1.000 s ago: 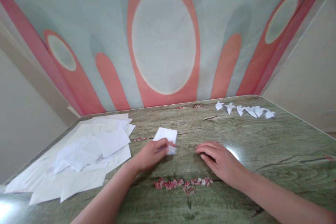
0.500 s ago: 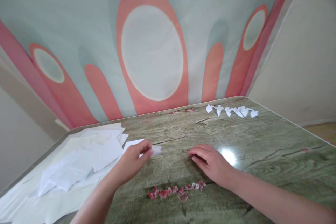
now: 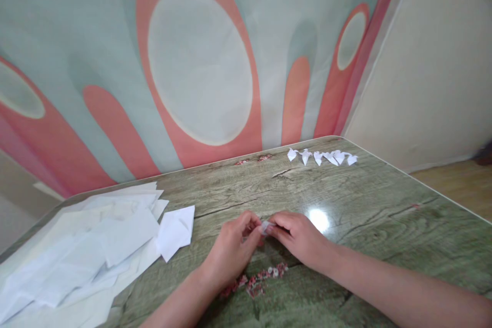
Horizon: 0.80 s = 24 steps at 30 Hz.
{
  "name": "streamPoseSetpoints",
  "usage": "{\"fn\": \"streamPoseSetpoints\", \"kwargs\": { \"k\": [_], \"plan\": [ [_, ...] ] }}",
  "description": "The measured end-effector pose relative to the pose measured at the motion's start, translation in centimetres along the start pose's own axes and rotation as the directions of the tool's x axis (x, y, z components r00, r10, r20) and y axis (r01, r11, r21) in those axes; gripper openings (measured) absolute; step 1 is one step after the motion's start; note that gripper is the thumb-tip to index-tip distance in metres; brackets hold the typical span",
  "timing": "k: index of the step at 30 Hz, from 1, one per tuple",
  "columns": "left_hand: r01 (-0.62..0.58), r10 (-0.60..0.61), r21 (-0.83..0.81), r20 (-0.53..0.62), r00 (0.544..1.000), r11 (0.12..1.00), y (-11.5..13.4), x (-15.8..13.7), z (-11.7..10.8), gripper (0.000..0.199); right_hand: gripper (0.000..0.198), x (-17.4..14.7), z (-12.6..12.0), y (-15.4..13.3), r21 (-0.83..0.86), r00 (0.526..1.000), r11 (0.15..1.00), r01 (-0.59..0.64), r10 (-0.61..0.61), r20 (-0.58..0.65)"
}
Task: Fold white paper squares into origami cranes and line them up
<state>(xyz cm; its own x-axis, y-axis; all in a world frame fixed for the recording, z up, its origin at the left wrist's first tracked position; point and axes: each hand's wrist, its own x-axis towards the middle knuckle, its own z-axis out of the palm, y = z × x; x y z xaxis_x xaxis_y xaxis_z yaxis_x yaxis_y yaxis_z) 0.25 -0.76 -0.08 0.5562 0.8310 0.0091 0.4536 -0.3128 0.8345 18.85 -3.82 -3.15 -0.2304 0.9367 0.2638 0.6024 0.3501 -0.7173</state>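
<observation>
Left hand [image 3: 233, 248]: fingers curled, thumb and forefinger pinching the small white paper piece [image 3: 265, 227]. Right hand [image 3: 302, 238]: nearly closed, fingertips pinching the opposite side. The piece lies directly between both sets of fingertips; neither hand is nearer. Long axis: too blurred and covered to tell. White paper sheets [image 3: 175, 230]: left of the left hand.

The left forearm [image 3: 186, 292], bare, slants up from the lower edge toward the centre; the right forearm [image 3: 392, 274], also bare, extends inward from the lower right at a shallower angle. The left hand [image 3: 230, 248] and right hand [image 3: 302, 240] face each other, fingertips [image 3: 273, 219] close together. Each hand's fingers are curled, the left thumb [image 3: 252, 240] and right thumb [image 3: 279, 236] drawn toward them in a pinch.
</observation>
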Motion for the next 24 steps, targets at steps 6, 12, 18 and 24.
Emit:
{"fn": "streamPoseSetpoints", "kwargs": {
  "k": [6, 12, 18, 24],
  "plan": [
    [0.118, -0.131, -0.232, -0.038, 0.991, 0.966, -0.3, 0.0, 0.8, 0.021, 0.029, -0.1, -0.1, -0.4, 0.045, 0.996, 0.995, -0.089, 0.089, -0.008],
    [0.128, -0.179, -0.315, -0.138, 0.974, 0.941, -0.4, 0.0, 1.4, 0.024, 0.031, -0.4, -0.6, -0.8, 0.153, 0.989, 0.978, -0.143, 0.135, 0.061],
    [0.113, -0.163, -0.591, -0.031, 0.986, 0.799, -1.3, 0.5, 1.5, 0.031, 0.031, -0.3, -0.8, -0.5, 0.322, 0.967, 0.912, -0.256, 0.247, 0.069],
    [0.154, -0.199, -0.683, 0.013, 0.98, 0.714, -1.8, 0.6, 2.0, 0.032, 0.026, -0.3, -0.4, -0.3, 0.396, 0.973, 0.891, -0.222, 0.228, 0.032]
  ]
}}
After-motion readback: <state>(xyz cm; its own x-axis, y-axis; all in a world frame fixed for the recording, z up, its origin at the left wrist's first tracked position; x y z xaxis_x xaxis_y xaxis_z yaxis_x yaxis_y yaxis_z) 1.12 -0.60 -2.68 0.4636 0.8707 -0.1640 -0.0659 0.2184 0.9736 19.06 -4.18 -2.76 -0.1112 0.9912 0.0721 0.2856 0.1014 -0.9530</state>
